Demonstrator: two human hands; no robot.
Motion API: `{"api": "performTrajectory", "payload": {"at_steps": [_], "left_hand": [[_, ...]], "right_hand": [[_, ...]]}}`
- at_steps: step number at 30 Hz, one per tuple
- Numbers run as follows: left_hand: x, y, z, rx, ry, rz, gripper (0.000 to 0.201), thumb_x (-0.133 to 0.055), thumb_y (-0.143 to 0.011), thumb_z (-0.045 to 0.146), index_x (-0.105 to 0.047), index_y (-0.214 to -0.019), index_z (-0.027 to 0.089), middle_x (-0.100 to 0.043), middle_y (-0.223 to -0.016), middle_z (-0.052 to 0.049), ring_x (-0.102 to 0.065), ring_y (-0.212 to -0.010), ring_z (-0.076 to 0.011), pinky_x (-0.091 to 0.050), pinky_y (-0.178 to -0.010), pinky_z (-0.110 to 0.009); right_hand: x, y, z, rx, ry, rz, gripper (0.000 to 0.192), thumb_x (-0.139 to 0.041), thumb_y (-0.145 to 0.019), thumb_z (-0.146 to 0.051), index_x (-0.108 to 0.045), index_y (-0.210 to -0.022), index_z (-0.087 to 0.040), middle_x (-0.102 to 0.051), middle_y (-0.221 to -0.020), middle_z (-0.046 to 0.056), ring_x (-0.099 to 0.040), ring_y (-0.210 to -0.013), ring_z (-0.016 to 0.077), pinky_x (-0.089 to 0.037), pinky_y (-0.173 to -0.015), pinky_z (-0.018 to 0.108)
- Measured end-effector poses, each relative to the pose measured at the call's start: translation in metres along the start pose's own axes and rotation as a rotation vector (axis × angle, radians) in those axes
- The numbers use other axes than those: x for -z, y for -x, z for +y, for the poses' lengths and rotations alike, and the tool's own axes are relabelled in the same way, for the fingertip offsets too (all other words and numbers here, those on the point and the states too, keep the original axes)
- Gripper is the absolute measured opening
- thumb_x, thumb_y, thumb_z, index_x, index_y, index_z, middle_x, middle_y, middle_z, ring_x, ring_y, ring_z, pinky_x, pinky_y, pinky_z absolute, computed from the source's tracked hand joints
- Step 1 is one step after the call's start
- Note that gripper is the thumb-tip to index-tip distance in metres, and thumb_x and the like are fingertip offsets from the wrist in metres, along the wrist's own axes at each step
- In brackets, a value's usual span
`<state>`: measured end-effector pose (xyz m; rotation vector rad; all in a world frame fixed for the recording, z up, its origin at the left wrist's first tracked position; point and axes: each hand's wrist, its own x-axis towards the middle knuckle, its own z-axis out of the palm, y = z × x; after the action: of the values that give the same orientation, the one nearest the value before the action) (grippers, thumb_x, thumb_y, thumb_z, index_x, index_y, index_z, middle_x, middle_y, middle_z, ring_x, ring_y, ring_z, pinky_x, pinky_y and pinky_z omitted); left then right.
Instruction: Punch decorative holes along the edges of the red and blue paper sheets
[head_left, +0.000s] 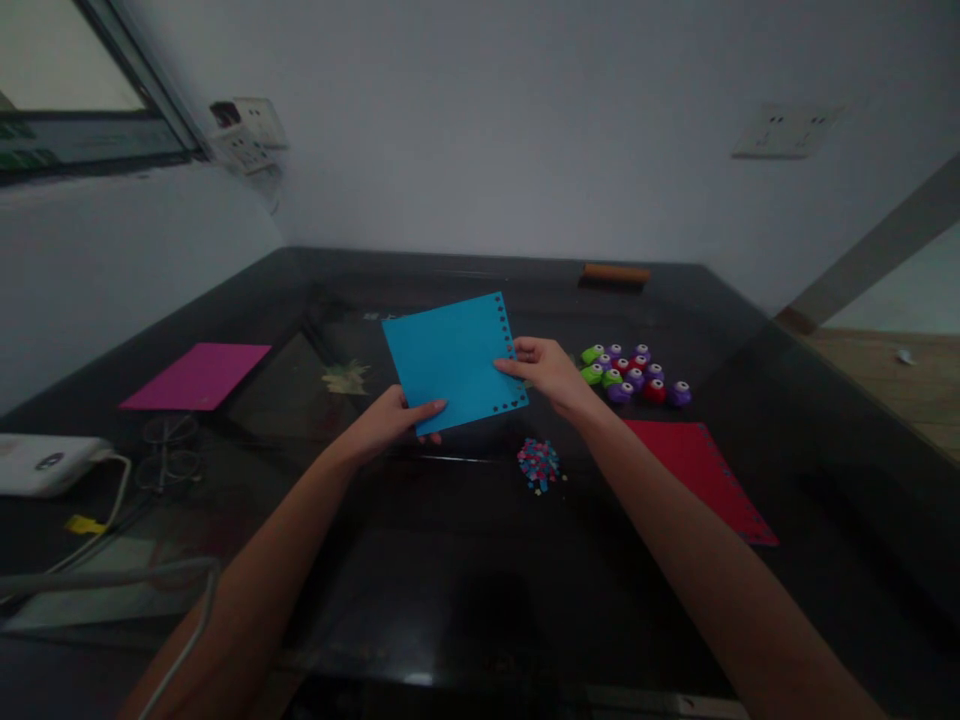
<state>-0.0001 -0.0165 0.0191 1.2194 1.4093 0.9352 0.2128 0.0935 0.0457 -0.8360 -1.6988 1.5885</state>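
The blue paper (454,362), punched along two edges, is held by both hands' fingers mid-frame; unpunched edges probably remain.

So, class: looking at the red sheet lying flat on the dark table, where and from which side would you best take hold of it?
Take the red sheet at its near right corner, coming in low from the right, where the table looks bare. It lies flat, so a corner must be lifted first, then pinched thumb over, fingers under. Its punched edge is probably weaker. The punches crowd its far end.
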Motion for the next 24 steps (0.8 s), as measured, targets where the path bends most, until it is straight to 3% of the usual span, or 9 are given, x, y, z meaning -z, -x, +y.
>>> {"api": "performTrajectory", "payload": {"at_steps": [5, 9, 12, 15, 20, 24], "left_hand": [[0.001, 0.001, 0.0, -0.047, -0.054, 0.002, 0.029, -0.066, -0.073, 0.045, -0.062, -0.085, 0.018, -0.068, -0.06, -0.002, -0.063, -0.054, -0.0178, -0.049, -0.054, -0.029], [0.001, 0.001, 0.002, -0.102, 0.039, 0.016, 0.025, -0.068, -0.073, 0.041, -0.065, -0.076, 0.016, -0.07, -0.064, -0.003, -0.06, -0.051, -0.0153, -0.047, -0.053, -0.027], [0.002, -0.002, 0.002, -0.153, 0.221, 0.141, 0.026, -0.073, -0.068, 0.036, -0.066, -0.076, 0.013, -0.071, -0.069, -0.006, -0.058, -0.048, -0.0134, -0.045, -0.051, -0.025], [0.007, -0.007, 0.001, -0.191, 0.363, 0.294, 0.032, -0.075, -0.066, 0.037, -0.066, -0.083, 0.011, -0.071, -0.071, -0.007, -0.057, -0.049, -0.0126, -0.045, -0.05, -0.024], [0.015, -0.009, 0.002, -0.252, 0.515, 0.491, 0.04, -0.077, -0.06, 0.038, -0.064, -0.087, 0.011, -0.071, -0.075, -0.006, -0.059, -0.054, -0.0112, -0.046, -0.051, -0.021], [0.015, -0.009, 0.003, -0.259, 0.587, 0.542, 0.042, -0.08, -0.056, 0.035, -0.065, -0.086, 0.01, -0.07, -0.071, -0.006, -0.058, -0.05, -0.01, -0.046, -0.05, -0.021]], "right_hand": [[0.0, 0.002, -0.005, 0.031, 0.029, 0.013, 0.024, -0.073, -0.065, -0.035, -0.063, -0.08, -0.019, -0.067, -0.077, 0.002, -0.059, -0.067, 0.0146, -0.049, -0.062, 0.029], [0.001, 0.001, -0.006, 0.049, 0.037, 0.102, 0.037, -0.063, -0.073, -0.056, -0.062, -0.074, -0.019, -0.064, -0.069, 0.002, -0.056, -0.059, 0.0125, -0.045, -0.055, 0.024], [0.002, -0.002, -0.002, 0.044, 0.01, 0.166, 0.053, -0.047, -0.078, -0.068, -0.061, -0.075, -0.017, -0.066, -0.069, 0.006, -0.058, -0.058, 0.0128, -0.045, -0.054, 0.023], [-0.002, -0.009, 0.009, 0.011, 0.215, 0.12, 0.061, -0.032, -0.084, -0.067, -0.062, -0.077, -0.015, -0.068, -0.072, 0.009, -0.06, -0.059, 0.0127, -0.046, -0.055, 0.023], [-0.029, -0.03, 0.031, -0.009, 0.5, 0.083, 0.041, -0.048, -0.086, -0.048, -0.066, -0.078, -0.013, -0.069, -0.071, 0.008, -0.061, -0.06, 0.0139, -0.045, -0.057, 0.023], [-0.062, -0.048, 0.044, 0.013, 0.734, 0.153, 0.029, -0.056, -0.084, -0.043, -0.068, -0.087, -0.016, -0.07, -0.082, 0.007, -0.064, -0.079, 0.0197, -0.045, -0.071, 0.028]]}}
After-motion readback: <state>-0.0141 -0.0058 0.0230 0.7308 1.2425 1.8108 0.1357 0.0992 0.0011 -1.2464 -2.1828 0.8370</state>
